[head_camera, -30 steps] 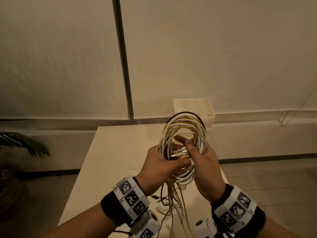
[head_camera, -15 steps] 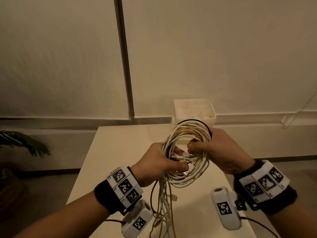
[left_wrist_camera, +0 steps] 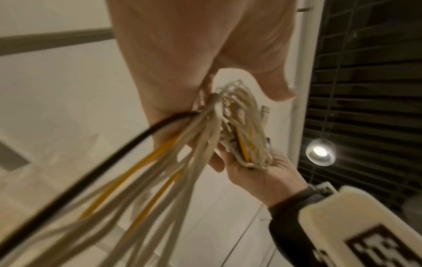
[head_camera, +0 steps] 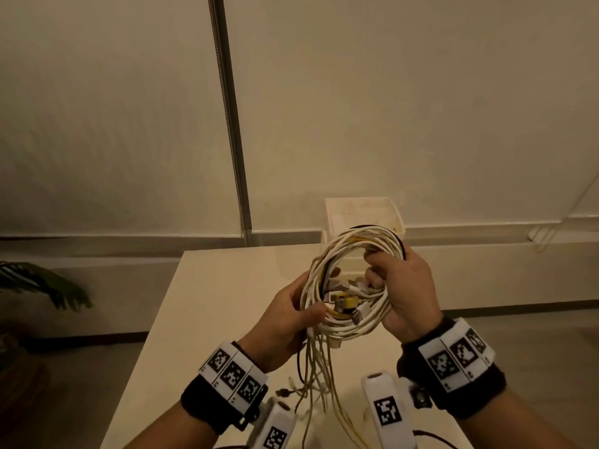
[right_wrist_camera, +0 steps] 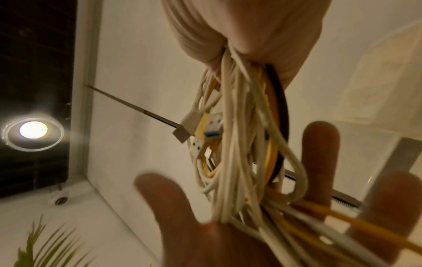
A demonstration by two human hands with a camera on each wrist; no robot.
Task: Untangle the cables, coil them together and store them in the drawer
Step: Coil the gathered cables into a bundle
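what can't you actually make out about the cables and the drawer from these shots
- Loose cable ends: head view, they run off the bottom edge, so their length is unknown.
- Cable count in the coil: strands overlap; the left hand and right hand cover its sides.
- White bin: head view, the coil hides its front; contents unreadable.
- Drawer: in no view.
- Both wrist views: motion-blurred.

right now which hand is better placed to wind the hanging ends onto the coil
Right. The left hand holds the coil at its lower left, just where the loose ends hang out, so it anchors them. The right hand grips only the coil's right side and could let go to wind.
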